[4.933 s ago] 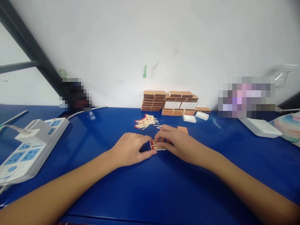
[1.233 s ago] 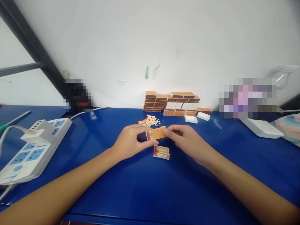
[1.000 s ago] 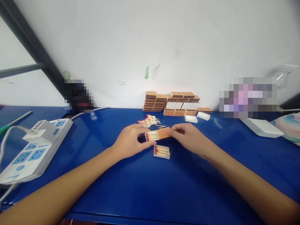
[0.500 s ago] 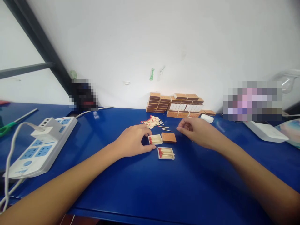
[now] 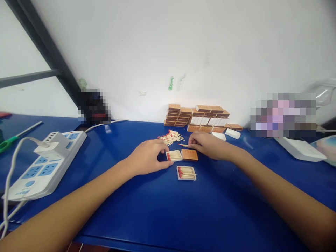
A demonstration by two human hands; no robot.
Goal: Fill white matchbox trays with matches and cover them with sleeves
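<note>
My left hand (image 5: 148, 157) holds a white matchbox tray (image 5: 173, 159) of red-tipped matches on the blue table, thumb at the near side and fingers at the far side. My right hand (image 5: 203, 144) is closed in a pinch on a match (image 5: 183, 145), its red head pointing left; whether more than one is pinched I cannot tell. An orange matchbox sleeve (image 5: 189, 155) lies against the tray's right end. Nearer to me rests a second filled tray (image 5: 186, 173), one match sticking out over its right edge. Behind my left fingers is a loose pile of matches (image 5: 172, 135).
Stacked matchboxes (image 5: 178, 115) stand along the wall, with white trays (image 5: 232, 133) at their right front. A white power strip (image 5: 44, 168) with a plugged-in charger and cable lies on the left. Green-handled scissors (image 5: 9, 143) are at the far left, a white device (image 5: 301, 148) at right.
My right hand has moved left to the loose matches beside the pile and now pinches there. A white tray behind it has come into view. My left hand stays at its tray.
</note>
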